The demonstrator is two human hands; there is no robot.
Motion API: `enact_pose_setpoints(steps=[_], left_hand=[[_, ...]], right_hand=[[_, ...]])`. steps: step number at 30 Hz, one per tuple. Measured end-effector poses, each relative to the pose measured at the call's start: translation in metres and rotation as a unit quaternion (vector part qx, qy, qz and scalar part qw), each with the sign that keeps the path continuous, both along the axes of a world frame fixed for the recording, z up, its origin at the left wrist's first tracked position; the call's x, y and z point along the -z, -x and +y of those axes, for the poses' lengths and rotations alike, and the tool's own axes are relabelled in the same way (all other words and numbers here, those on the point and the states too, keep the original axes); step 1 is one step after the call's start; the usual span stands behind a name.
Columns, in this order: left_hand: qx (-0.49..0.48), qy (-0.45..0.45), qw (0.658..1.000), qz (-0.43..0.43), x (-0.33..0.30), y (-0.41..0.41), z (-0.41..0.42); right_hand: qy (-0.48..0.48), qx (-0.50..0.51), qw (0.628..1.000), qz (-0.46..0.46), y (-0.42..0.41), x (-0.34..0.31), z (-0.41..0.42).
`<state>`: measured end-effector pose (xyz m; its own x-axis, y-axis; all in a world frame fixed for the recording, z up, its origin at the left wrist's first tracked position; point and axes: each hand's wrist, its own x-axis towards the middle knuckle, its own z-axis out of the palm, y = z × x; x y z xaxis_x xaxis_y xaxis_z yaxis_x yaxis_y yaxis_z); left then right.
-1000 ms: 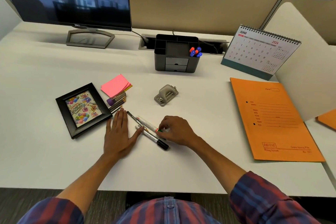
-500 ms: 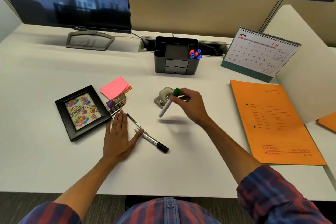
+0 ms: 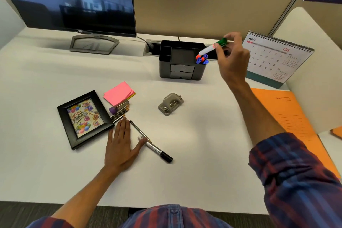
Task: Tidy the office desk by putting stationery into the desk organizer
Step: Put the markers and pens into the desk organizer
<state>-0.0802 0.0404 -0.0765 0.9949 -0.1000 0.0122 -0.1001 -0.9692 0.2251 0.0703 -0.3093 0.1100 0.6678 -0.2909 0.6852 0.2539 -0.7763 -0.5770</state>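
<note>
My right hand (image 3: 231,59) pinches a white marker with a green cap (image 3: 212,47) and holds it tilted over the right side of the black desk organizer (image 3: 182,71), just above the blue and orange pens (image 3: 202,59) standing in it. My left hand (image 3: 121,140) lies flat on the desk, its thumb touching a black-capped marker (image 3: 157,151). A thin black pen (image 3: 138,129) lies beside the fingers. Pink sticky notes (image 3: 118,92), a bundle of pencils (image 3: 119,110) and a grey hole punch (image 3: 170,103) lie on the desk.
A black picture frame (image 3: 84,118) lies left of my left hand. A monitor (image 3: 74,0) stands at the back left, a desk calendar (image 3: 273,57) at the back right. An orange folder (image 3: 296,126) lies on the right by a white partition.
My right hand picked the green-capped marker up from beside my left hand and carried it up and away to the organizer. My left hand stayed flat on the desk.
</note>
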Motion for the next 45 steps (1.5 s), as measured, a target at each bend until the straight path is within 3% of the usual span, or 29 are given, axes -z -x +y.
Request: enact_pose_setpoints(steps=[8, 20, 29, 37, 45], left_hand=[[0.002, 0.001, 1.0, 0.005, 0.0, -0.001, 0.0], [0.002, 0.002, 1.0, 0.005, -0.001, 0.0, -0.001], [0.001, 0.001, 1.0, 0.008, -0.003, 0.0, -0.001], [0.001, 0.003, 1.0, 0.007, -0.003, 0.0, -0.001], [-0.002, 0.005, 1.0, 0.009, -0.002, 0.001, -0.001]], right_hand=[[0.105, 0.04, 0.992, 0.065, -0.047, 0.004, -0.009], [0.164, 0.033, 0.962, 0.217, -0.074, 0.03, 0.0], [0.208, 0.044, 0.954, 0.211, -0.083, 0.026, 0.007], [0.176, 0.0, 0.967, 0.186, -0.088, 0.015, 0.006], [0.167, 0.005, 0.949, 0.267, -0.084, 0.034, 0.004]])
